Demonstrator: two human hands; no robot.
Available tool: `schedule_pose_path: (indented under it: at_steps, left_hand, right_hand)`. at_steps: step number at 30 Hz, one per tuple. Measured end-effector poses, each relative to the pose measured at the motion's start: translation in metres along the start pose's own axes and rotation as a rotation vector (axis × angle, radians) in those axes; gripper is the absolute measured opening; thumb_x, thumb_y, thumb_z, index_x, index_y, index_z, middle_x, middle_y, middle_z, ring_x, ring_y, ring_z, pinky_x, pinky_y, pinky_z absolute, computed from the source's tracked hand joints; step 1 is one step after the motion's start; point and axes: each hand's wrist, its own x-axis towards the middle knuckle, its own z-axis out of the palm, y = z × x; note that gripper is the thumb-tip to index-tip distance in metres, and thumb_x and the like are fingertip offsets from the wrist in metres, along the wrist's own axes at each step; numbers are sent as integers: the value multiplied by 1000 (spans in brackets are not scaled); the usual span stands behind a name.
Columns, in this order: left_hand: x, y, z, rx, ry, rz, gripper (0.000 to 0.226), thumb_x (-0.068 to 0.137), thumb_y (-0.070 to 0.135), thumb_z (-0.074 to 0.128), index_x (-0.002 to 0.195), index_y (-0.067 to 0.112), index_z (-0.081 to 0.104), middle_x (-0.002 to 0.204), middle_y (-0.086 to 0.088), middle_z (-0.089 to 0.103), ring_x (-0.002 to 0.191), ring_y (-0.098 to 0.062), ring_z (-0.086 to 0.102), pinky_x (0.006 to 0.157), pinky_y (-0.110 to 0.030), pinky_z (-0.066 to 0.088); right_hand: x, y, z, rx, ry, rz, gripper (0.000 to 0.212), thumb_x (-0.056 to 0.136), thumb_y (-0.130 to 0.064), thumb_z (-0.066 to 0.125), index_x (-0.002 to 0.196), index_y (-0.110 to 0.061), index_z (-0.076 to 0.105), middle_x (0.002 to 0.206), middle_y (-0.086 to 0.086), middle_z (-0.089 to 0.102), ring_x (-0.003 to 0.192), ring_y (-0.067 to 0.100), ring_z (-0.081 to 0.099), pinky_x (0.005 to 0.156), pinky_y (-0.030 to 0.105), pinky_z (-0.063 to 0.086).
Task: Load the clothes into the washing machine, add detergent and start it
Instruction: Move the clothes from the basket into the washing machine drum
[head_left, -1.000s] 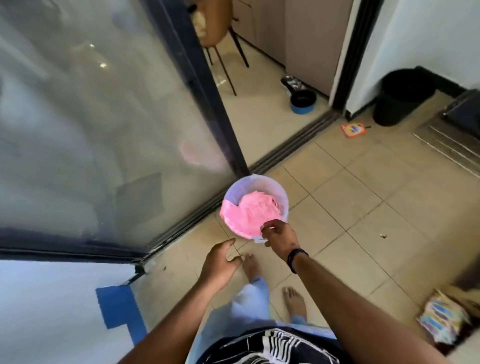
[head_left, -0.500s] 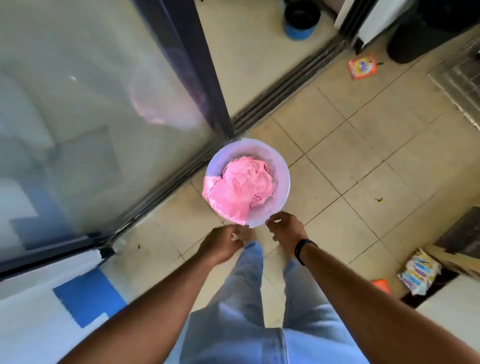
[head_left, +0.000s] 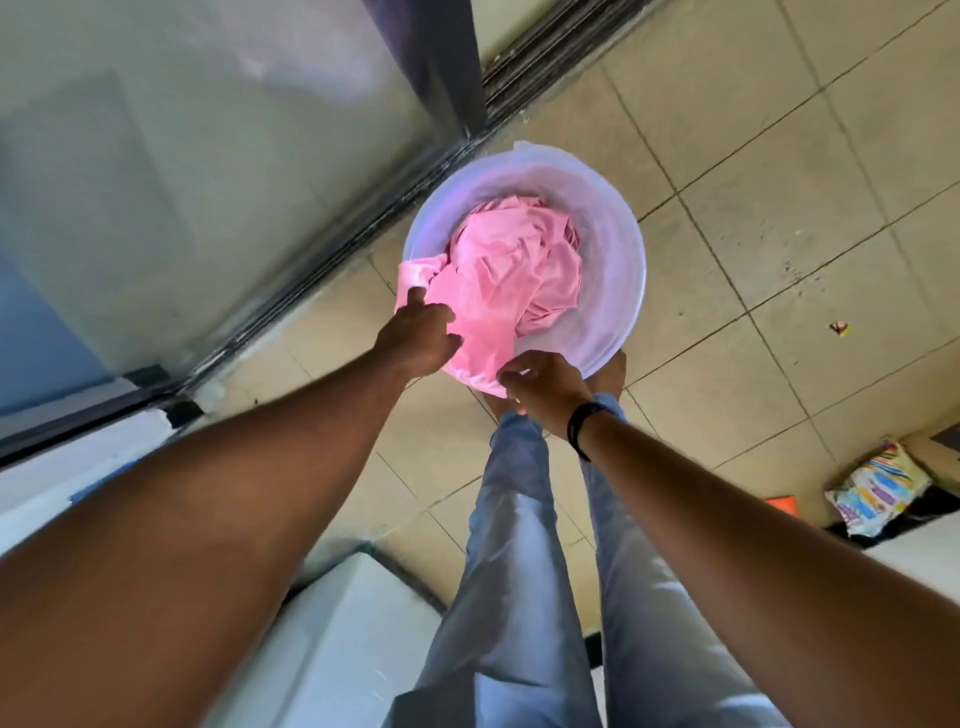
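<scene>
Reaching down to pale plastic basin (head_left: 618, 291) on tiled floor (head_left: 779, 208), beside sliding glass door (head_left: 208, 182). Pink clothes (head_left: 514, 270) bunched inside, one edge draped over near rim. Left hand (head_left: 418, 338) resting on that draped edge, fingers loosely curled, no clear grip. Right hand (head_left: 545, 387) pinching cloth at near rim. Early stage: nothing loaded, no detergent added, no start. White appliance corner (head_left: 353, 639) bottom left, probably the washer; cannot confirm. Colourful packet (head_left: 872, 486) on floor right, possibly detergent. Remaining: lift clothes, load, dose, start.
</scene>
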Motion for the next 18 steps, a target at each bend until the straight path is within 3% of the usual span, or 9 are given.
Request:
schedule_pose_path:
  at_steps: [4, 6, 8, 10, 13, 16, 18]
  left_hand:
    - [15, -4, 16, 280, -130, -5, 42, 98, 22, 57, 138, 12, 51, 164, -21, 4, 138, -43, 40, 106, -50, 42]
    - [17, -3, 27, 368, -129, 2, 43, 96, 7, 53, 139, 8, 49, 164, -24, 4, 139, -43, 37, 104, -50, 42]
    - [16, 0, 31, 344, -92, 5, 43, 96, 3, 49, 139, 6, 48, 161, -24, 16, 138, -42, 41, 104, -50, 43]
    - [20, 0, 31, 209, -30, -15, 40, 96, 4, 48, 136, 1, 50, 149, -23, 40, 130, -41, 51, 100, -47, 46]
    - [19, -2, 25, -196, 127, -146, 27, 89, 9, 62, 114, -1, 67, 116, -19, 69, 107, -37, 67, 87, -38, 53]
    - [-3, 1, 14, -521, 103, -177, 13, 83, 5, 73, 95, 3, 79, 85, -13, 78, 73, -21, 73, 77, -28, 57]
    - [-31, 6, 7, -625, 102, -138, 14, 79, -1, 75, 92, 4, 80, 81, -11, 77, 64, -16, 69, 78, -29, 59]
  right_hand:
    - [18, 8, -11, -31, 24, 9, 15, 87, -33, 63, 98, -27, 71, 96, 1, 76, 91, 22, 71, 90, 43, 57]
    - [24, 14, -12, -69, 9, 22, 14, 87, -34, 62, 96, -28, 70, 97, 1, 76, 94, 24, 71, 90, 42, 57]
    - [27, 17, -11, -112, -12, 34, 16, 89, -35, 61, 99, -25, 70, 103, 3, 75, 96, 25, 70, 89, 39, 56]
    - [28, 19, -9, -128, -19, 44, 15, 90, -36, 61, 98, -26, 68, 105, 4, 74, 96, 26, 70, 88, 38, 56]
    - [25, 16, -7, -133, -31, 47, 14, 89, -39, 61, 95, -28, 66, 105, 5, 75, 96, 28, 70, 90, 41, 56]
    - [14, 7, -8, -137, -32, 34, 21, 90, -39, 61, 101, -24, 68, 107, 6, 74, 99, 29, 69, 93, 44, 55]
    - [2, -2, -11, -166, -48, 21, 29, 89, -39, 61, 110, -21, 68, 109, 6, 74, 99, 28, 69, 91, 41, 56]
